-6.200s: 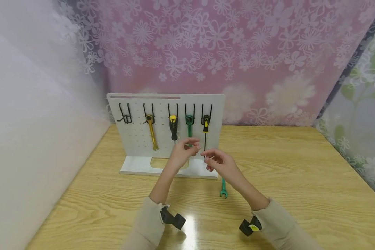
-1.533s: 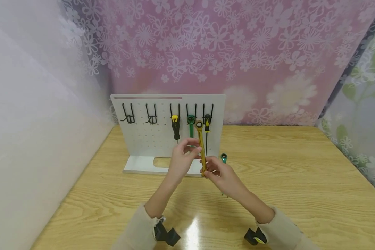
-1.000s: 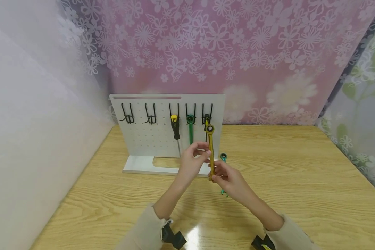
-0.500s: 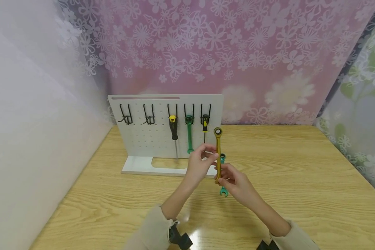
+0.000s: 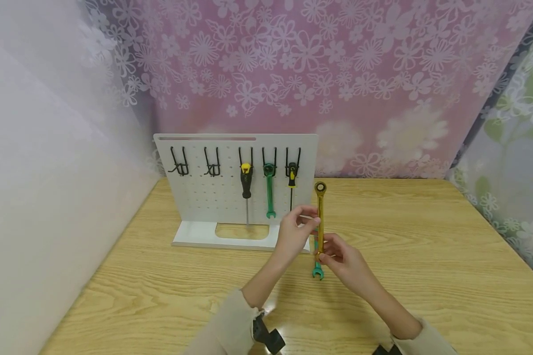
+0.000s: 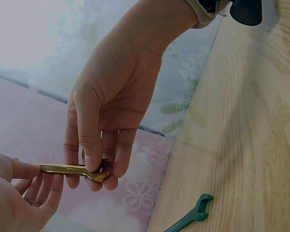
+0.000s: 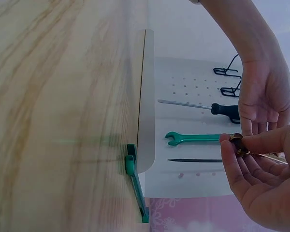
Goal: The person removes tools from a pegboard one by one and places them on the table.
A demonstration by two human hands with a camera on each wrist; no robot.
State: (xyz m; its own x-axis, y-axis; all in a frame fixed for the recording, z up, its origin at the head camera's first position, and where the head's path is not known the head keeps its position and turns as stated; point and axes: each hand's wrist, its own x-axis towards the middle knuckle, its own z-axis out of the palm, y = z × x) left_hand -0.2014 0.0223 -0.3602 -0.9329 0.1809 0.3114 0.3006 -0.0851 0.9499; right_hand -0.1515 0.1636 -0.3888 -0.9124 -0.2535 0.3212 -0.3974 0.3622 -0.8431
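Shifted rightward since the earlier frame: gold wrench, once hung on the second hook of the pegboard, now upright in both hands, clear of the board's right edge.

Pegboard: white, standing near the rear left of the worktop. Hooks, left to right: two bare hooks; yellow-capped black screwdriver; green wrench hanging ring end up; slim black screwdriver.

Left hand: just right of the board's base, thumb and fingertips pinching the middle of the gold wrench's shaft.

Gold wrench: held vertical above the worktop, ring end uppermost, open end at the bottom.

Right hand: beside and below the left hand, fingers curled round the wrench's lower end; wrist views show thumb and forefinger gripping that end.

Second green wrench: flat on the worktop beside the board's right front corner, below the hands, partly hidden by them, untouched.
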